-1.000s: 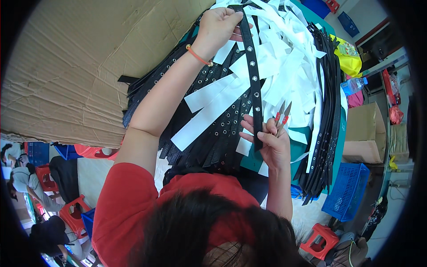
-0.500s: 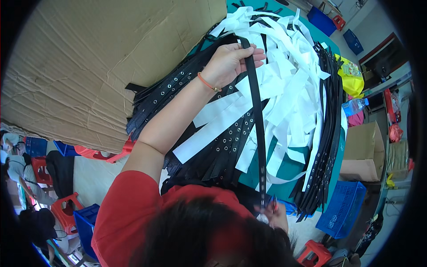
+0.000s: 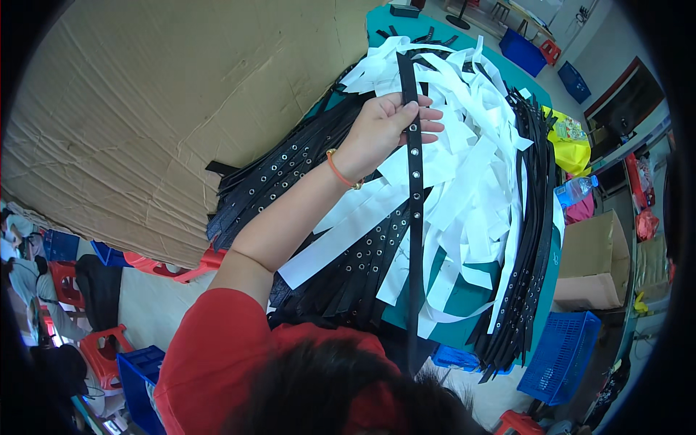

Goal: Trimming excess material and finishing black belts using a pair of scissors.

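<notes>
left grip [image 3: 388, 129] closed on a black studded belt [image 3: 415, 210], fingers wrapped over the strap near its upper end; belt runs taut from 12 o'clock down to 6 o'clock, lower end hidden behind the head. right grip not in view. cardboard sheet [image 3: 145, 109] at 10 o'clock. white paper strips [image 3: 471, 188] heaped on the green tabletop [image 3: 464, 297]. black belt stack [image 3: 533, 239] at 3 o'clock. blue crate [image 3: 562, 355] at 4 o'clock.
</notes>
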### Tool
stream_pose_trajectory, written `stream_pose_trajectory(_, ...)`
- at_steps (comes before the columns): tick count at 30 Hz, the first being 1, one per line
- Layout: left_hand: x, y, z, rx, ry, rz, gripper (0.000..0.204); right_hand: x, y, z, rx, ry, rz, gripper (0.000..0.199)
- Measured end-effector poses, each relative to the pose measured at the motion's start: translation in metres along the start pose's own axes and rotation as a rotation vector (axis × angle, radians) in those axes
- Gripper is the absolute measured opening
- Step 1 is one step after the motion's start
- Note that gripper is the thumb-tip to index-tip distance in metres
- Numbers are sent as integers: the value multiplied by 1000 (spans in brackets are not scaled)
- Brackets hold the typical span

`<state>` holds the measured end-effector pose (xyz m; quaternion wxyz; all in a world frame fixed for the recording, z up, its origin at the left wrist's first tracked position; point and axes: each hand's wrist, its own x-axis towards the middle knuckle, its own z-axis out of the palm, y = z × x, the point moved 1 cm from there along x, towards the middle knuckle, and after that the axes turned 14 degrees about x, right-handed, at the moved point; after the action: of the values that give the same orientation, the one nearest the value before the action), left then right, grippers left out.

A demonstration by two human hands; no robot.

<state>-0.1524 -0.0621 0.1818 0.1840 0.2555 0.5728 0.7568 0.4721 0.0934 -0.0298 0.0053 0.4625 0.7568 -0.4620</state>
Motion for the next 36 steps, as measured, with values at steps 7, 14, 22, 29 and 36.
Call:
stream_pose_trajectory(7, -18, 23, 15, 37, -23, 38, 27, -30, 57, -8, -96, 269, 46, 11)
stream_pose_trajectory(14, -65, 20, 65, 20, -357, -159, 34, 32, -172, -33, 253, 605, -413, 11)
stream_pose_trajectory(22, -123, -35, 115, -5, -584, -386, 26, 137, -370, 11, 943, -100, -447, 14)
stream_pose_trajectory(29, -127, -44, 127, 14, -320, -331, 27, 145, -373, 25, 1020, -309, -284, 26)
stream_pose_trajectory(36, -116, -59, 131, 36, -411, -359, 13, 141, -370, 20, 956, -276, -306, 19)
